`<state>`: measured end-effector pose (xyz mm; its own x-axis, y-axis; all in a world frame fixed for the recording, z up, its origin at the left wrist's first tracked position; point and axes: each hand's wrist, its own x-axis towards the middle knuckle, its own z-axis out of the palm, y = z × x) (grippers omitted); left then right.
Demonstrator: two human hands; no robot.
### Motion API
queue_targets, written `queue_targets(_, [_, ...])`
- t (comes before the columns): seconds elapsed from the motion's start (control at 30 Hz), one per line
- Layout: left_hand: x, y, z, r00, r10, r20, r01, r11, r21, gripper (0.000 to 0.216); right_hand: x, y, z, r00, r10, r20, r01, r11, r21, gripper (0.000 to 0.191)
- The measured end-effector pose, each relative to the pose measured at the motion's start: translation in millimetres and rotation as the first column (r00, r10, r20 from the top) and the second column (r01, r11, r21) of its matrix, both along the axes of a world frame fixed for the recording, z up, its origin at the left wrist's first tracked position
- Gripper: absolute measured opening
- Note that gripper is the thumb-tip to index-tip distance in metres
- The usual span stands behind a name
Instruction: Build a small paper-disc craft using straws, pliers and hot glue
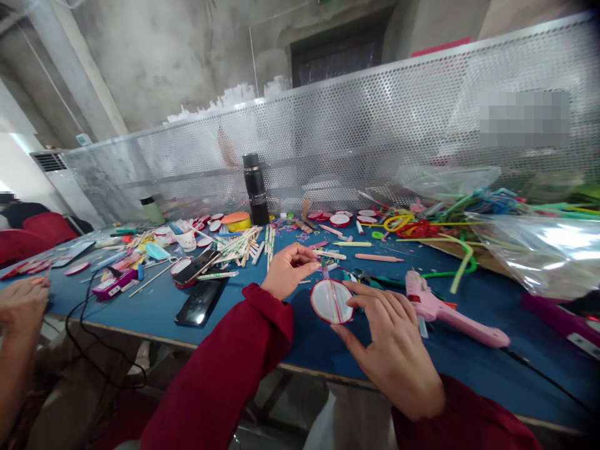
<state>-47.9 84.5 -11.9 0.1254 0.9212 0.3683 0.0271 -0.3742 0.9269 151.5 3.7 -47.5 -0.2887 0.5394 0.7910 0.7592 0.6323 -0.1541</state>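
My right hand [387, 334] grips a small round white disc [321, 303] with a red rim by its right edge, thumb below and fingers above. Across the disc's middle runs a narrow clear strip [335, 297] with reddish edges, its upper end sticking out past the rim. At that upper end, my left hand [291, 272] has thumb and forefinger pinched together; what lies between them is too small to make out. Just right of my right hand, a pink glue gun [452, 312] rests on the blue table [300, 340].
Black phones [201, 303], a bundle of sticks [244, 247] and a black bottle [256, 190] stand or lie leftward. Pens [377, 257] lie beyond my hands. Coloured strips [417, 228] and plastic bags [539, 250] crowd the right. Another person's hand [23, 303] is at far left.
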Motion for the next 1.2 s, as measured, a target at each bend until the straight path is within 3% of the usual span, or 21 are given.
queue_targets(1.2, [1.4,-2.0,3.4,0.996,-0.026,0.083,0.031,0.998,-0.06,0.032,0.4,0.5,-0.3,1.0,0.004,-0.016,-0.004,1.0,-0.009,0.026])
